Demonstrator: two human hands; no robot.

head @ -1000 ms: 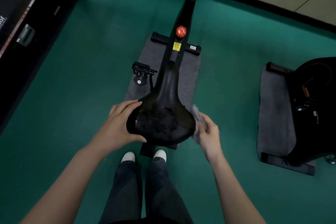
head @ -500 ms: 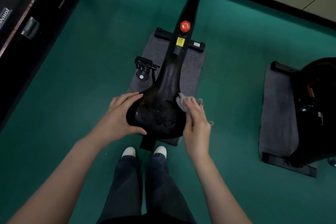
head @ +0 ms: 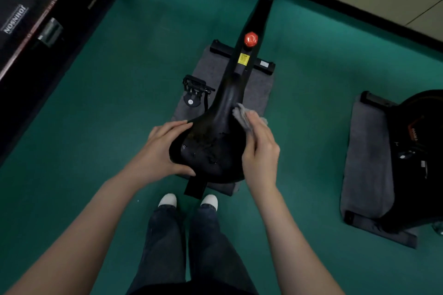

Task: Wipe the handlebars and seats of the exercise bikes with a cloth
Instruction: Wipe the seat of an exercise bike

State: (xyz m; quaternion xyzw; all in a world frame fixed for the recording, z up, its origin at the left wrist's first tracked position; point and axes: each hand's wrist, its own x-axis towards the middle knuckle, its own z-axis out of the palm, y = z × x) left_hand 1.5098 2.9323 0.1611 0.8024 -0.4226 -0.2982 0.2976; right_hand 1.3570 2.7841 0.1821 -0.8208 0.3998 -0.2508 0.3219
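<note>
A black, worn bike seat [head: 211, 141] points away from me, its narrow nose toward the frame with a red knob [head: 250, 39]. My left hand [head: 163, 151] grips the seat's wide left edge, thumb under the rear rim. On the seat's right side my right hand [head: 260, 148] holds a grey cloth [head: 242, 115] against the surface near the narrowing part. The handlebars are out of view at the top.
The bike stands on a grey mat [head: 259, 93] on green floor; a black pedal [head: 195, 90] sticks out left. A second bike [head: 417, 158] on its own mat [head: 366, 163] is at the right. A dark treadmill [head: 31, 24] runs along the left. My shoes [head: 167, 200] are below the seat.
My right hand has slid the cloth forward along the seat's right side, from the rear edge toward the nose. The left hand has kept its grip.
</note>
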